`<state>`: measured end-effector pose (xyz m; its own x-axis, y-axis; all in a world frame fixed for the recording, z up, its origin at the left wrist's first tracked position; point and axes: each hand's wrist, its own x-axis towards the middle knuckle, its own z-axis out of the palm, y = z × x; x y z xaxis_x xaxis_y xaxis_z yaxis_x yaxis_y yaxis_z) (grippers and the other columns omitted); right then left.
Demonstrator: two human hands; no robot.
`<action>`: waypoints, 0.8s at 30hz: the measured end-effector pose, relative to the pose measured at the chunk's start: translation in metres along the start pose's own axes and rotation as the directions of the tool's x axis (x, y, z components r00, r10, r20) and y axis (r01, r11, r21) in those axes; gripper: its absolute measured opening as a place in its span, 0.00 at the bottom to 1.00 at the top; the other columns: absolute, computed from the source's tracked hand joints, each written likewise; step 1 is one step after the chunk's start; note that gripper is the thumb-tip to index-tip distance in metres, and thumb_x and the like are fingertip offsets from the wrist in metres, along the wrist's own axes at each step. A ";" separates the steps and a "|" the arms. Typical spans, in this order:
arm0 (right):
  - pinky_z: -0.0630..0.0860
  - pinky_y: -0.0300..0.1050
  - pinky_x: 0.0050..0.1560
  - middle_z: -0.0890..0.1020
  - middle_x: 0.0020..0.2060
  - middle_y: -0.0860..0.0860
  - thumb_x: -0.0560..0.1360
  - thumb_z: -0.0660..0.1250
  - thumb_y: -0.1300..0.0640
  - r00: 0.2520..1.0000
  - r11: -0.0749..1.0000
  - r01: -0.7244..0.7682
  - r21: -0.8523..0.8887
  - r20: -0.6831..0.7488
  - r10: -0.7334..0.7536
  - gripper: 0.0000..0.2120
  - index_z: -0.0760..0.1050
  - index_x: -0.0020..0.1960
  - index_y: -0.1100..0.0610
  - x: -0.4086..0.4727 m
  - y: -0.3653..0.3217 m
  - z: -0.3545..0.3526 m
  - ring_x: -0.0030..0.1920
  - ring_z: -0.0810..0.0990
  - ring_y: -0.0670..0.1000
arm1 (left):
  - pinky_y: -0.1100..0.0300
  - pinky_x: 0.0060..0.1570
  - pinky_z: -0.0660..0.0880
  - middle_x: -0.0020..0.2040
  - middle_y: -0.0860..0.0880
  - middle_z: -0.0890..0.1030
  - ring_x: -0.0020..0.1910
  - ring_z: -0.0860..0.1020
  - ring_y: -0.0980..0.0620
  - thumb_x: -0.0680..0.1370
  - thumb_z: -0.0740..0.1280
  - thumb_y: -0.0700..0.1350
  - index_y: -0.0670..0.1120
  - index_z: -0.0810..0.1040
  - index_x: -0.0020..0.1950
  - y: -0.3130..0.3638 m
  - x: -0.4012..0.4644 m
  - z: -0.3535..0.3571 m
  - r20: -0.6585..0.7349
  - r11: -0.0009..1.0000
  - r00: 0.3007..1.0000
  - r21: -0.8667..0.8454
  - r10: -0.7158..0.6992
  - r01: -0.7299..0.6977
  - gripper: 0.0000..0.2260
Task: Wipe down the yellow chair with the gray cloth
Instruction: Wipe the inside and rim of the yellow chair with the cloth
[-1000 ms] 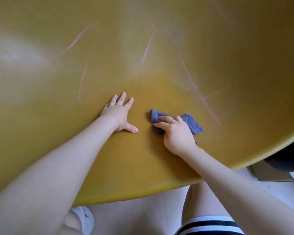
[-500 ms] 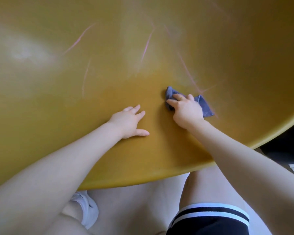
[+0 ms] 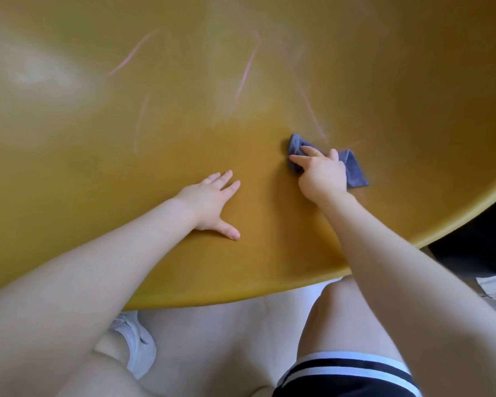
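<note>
The yellow chair [image 3: 241, 81] fills most of the view, a broad curved shell with several pink streaks across its upper part. My right hand [image 3: 321, 176] lies on the gray cloth [image 3: 355, 173], fingers curled over it, pressing it onto the chair near the lower end of a pink streak. Part of the cloth sticks out to the right of my hand and a little past my fingertips. My left hand [image 3: 212, 202] rests flat on the chair to the left of the cloth, fingers spread and thumb out.
The chair's rounded front edge [image 3: 241, 296] runs just above my knees. Below it are pale floor, a white shoe [image 3: 138, 342] and dark shorts with white stripes [image 3: 347, 373]. A dark object [image 3: 476, 253] sits at the right beyond the chair's edge.
My right hand has slid the cloth up and to the right along the chair, toward the pink streak. My left hand has stayed flat on the chair.
</note>
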<state>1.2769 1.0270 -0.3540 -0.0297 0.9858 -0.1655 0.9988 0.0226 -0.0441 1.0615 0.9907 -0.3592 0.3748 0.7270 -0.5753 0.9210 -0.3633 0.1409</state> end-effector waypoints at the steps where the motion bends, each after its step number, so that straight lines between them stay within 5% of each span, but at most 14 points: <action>1: 0.64 0.48 0.53 0.63 0.72 0.46 0.76 0.53 0.63 1.000 1.000 -0.002 0.028 0.005 0.002 0.24 0.68 0.68 0.44 -0.004 -0.009 0.003 0.59 0.64 0.58 | 0.51 0.72 0.59 0.77 0.52 0.37 0.76 0.41 0.51 0.67 0.67 0.67 0.52 0.40 0.77 0.000 -0.001 0.001 -0.005 1.000 1.000 -0.001 -0.001 0.001 0.50; 6: 0.67 0.46 0.51 0.70 0.67 0.44 0.75 0.54 0.63 0.960 0.961 0.244 0.133 0.104 -0.258 0.23 0.72 0.65 0.46 -0.060 -0.040 0.014 0.49 0.64 0.54 | 0.54 0.73 0.54 0.77 0.50 0.38 0.77 0.43 0.51 0.67 0.67 0.68 0.50 0.41 0.77 0.001 0.000 0.001 -0.032 0.999 0.999 0.034 0.010 -0.009 0.50; 11: 0.69 0.47 0.49 0.72 0.66 0.46 0.71 0.39 0.56 0.900 0.895 0.391 0.214 0.115 -0.420 0.31 0.74 0.63 0.45 -0.111 -0.043 0.017 0.44 0.60 0.52 | 0.55 0.75 0.48 0.77 0.48 0.37 0.76 0.42 0.48 0.67 0.68 0.66 0.48 0.41 0.77 0.003 0.002 -0.004 0.021 1.000 1.000 0.004 0.013 -0.013 0.52; 15: 0.68 0.45 0.48 0.70 0.68 0.42 0.75 0.54 0.64 0.939 0.951 0.291 0.099 0.160 -0.304 0.23 0.74 0.62 0.44 -0.079 -0.014 0.001 0.46 0.62 0.52 | 0.56 0.73 0.47 0.77 0.49 0.37 0.76 0.41 0.50 0.68 0.67 0.66 0.48 0.40 0.77 0.002 -0.004 -0.004 0.032 1.000 0.999 0.012 0.018 -0.018 0.50; 20: 0.65 0.48 0.54 0.65 0.70 0.46 0.77 0.53 0.62 0.999 1.000 -0.001 0.011 0.051 0.001 0.23 0.67 0.68 0.45 -0.064 -0.012 0.007 0.58 0.65 0.57 | 0.57 0.74 0.45 0.77 0.47 0.39 0.77 0.44 0.51 0.71 0.66 0.64 0.45 0.43 0.77 0.000 -0.005 -0.001 0.004 0.999 0.999 0.003 0.043 -0.043 0.47; 24: 0.65 0.51 0.56 0.64 0.69 0.52 0.77 0.53 0.58 0.999 0.998 -0.046 0.041 0.026 0.045 0.20 0.65 0.69 0.50 -0.092 -0.049 0.021 0.62 0.63 0.60 | 0.58 0.74 0.47 0.78 0.48 0.44 0.77 0.46 0.52 0.79 0.58 0.57 0.45 0.48 0.77 -0.007 0.001 0.001 -0.072 0.998 0.995 -0.011 0.064 -0.065 0.32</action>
<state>1.2294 0.9317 -0.3573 0.0145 0.9810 -0.1932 0.9966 -0.0298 -0.0765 1.0553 0.9939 -0.3615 0.4395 0.7423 -0.5058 0.8959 -0.4031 0.1868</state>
